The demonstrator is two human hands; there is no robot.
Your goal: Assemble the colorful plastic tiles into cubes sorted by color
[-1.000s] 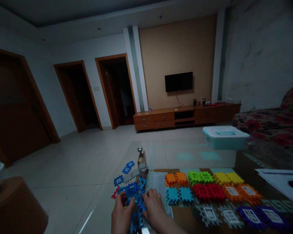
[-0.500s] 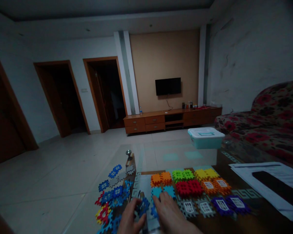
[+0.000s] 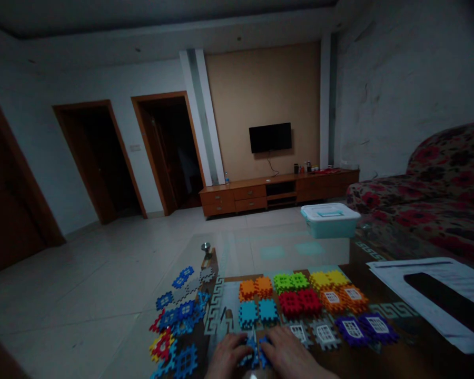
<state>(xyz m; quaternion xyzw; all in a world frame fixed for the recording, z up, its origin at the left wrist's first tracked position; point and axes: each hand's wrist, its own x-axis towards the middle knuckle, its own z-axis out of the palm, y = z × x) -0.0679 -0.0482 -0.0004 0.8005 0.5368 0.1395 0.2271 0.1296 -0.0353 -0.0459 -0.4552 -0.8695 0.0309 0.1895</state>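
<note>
My left hand (image 3: 226, 357) and my right hand (image 3: 287, 355) sit side by side at the bottom edge of the view, fingers closed around small blue interlocking plastic pieces (image 3: 253, 351). The fingers hide much of these pieces. Just beyond my hands, pairs of notched tiles lie in rows on the glass-topped table (image 3: 229, 252): orange (image 3: 253, 288), green (image 3: 290, 281), yellow (image 3: 326, 278), blue (image 3: 258, 312), red (image 3: 299, 302), orange windowed (image 3: 343, 298), grey windowed (image 3: 312, 332) and purple windowed (image 3: 363, 329). A loose spread of blue, red, yellow and grey pieces (image 3: 177, 321) lies left of my hands.
Printed papers with a black rectangle (image 3: 430, 295) lie at the table's right. A lidded teal plastic box (image 3: 329, 220) stands at the far end, by a floral sofa (image 3: 430, 200). A metal knob (image 3: 206, 247) rises at the far left of the table.
My view has shifted slightly. My hands have moved closer together and nearer me, uncovering the blue tile pair, and the small blue pieces have moved with them.
</note>
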